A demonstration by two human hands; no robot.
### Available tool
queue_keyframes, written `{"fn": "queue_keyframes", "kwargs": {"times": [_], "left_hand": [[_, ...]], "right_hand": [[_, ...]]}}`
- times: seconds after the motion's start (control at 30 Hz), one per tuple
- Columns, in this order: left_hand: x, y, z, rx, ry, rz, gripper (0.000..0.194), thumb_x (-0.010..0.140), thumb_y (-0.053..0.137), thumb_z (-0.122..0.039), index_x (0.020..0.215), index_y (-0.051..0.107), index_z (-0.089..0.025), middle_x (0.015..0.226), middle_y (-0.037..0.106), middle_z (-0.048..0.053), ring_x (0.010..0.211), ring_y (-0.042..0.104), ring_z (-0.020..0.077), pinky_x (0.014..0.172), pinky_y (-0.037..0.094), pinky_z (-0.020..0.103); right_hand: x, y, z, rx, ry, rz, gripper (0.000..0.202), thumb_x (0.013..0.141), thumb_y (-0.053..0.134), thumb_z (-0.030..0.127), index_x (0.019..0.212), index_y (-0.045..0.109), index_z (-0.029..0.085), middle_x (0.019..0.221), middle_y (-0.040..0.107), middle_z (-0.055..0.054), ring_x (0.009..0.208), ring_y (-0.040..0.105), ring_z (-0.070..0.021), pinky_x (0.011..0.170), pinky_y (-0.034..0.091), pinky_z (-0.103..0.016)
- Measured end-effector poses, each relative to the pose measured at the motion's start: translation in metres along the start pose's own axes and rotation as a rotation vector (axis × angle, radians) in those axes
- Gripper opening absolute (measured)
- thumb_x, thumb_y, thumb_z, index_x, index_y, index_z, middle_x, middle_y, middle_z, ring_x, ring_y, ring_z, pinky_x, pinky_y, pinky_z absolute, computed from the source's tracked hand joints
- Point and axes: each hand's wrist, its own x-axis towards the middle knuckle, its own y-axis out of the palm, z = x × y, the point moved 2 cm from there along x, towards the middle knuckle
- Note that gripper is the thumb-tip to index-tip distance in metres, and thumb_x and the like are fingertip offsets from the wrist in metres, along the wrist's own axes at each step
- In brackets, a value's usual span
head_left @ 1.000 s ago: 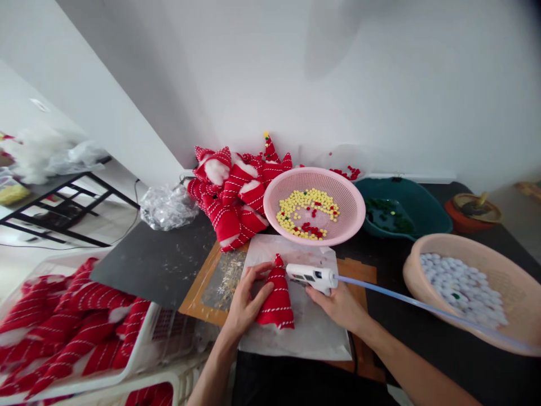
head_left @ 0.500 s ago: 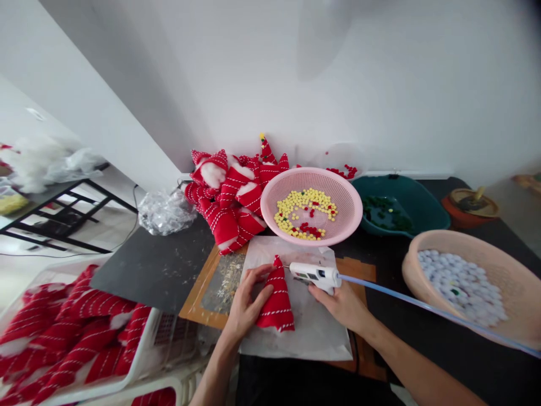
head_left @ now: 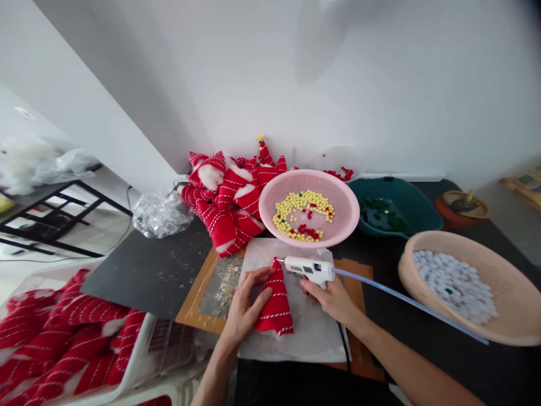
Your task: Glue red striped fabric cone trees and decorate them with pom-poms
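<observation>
A red cone with white stitched stripes (head_left: 276,304) lies on a white sheet (head_left: 310,332), its narrow tip pointing away from me. My left hand (head_left: 245,301) grips the cone from its left side, fingers near the tip and thumb on the fabric. My right hand (head_left: 327,296) holds a white glue gun (head_left: 308,269) by its handle. The gun's nozzle points left and is at the cone's tip; whether it touches cannot be made out. A translucent bluish glue stick (head_left: 406,301) runs out of the gun's back to the right.
A pink basket (head_left: 266,223) holds yellow and red pompoms. Right of it are a green basin (head_left: 422,211) and a peach basket (head_left: 518,299) of white pompoms. Red striped pieces (head_left: 228,197) are piled back left, and a white crate (head_left: 141,352) holds more. Crumpled plastic (head_left: 160,214) lies nearby.
The glue gun has moved slightly left and up, bringing its nozzle closer to the cone's tip. My right hand moved with it. The view has shifted a little.
</observation>
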Motion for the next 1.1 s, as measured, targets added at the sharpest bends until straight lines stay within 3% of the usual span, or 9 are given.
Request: {"fn": "queue_keyframes", "kwargs": {"times": [0.37,0.8,1.1], "left_hand": [[0.000,-0.001,-0.001,0.002,-0.007,0.010,0.039,0.097,0.060,-0.039,0.134,0.062,-0.026,0.133,0.063,0.011,0.122,0.060,0.0277,0.106,0.045,0.042],[0.000,-0.001,0.001,0.026,-0.007,0.009,0.038,0.098,0.059,-0.039,0.134,0.061,-0.027,0.132,0.064,0.010,0.118,0.062,0.0261,0.104,0.046,0.041],[0.000,0.000,0.000,0.015,-0.021,0.011,0.039,0.098,0.059,-0.041,0.134,0.059,-0.026,0.134,0.063,0.011,0.118,0.060,0.0269,0.104,0.044,0.042]], "right_hand": [[0.005,0.002,-0.004,-0.175,-0.035,0.008,0.019,0.092,0.061,0.037,0.087,0.067,0.020,0.070,0.065,-0.002,0.053,0.056,-0.0157,0.050,0.049,-0.027],[0.002,0.001,0.013,-0.289,-0.077,0.000,0.019,0.090,0.059,0.036,0.089,0.068,0.019,0.068,0.064,-0.002,0.068,0.062,-0.0218,0.068,0.051,-0.034],[0.000,-0.001,0.007,-0.263,-0.100,-0.011,0.018,0.091,0.060,0.035,0.093,0.067,0.019,0.072,0.065,-0.002,0.064,0.059,-0.0187,0.062,0.049,-0.030]]}}
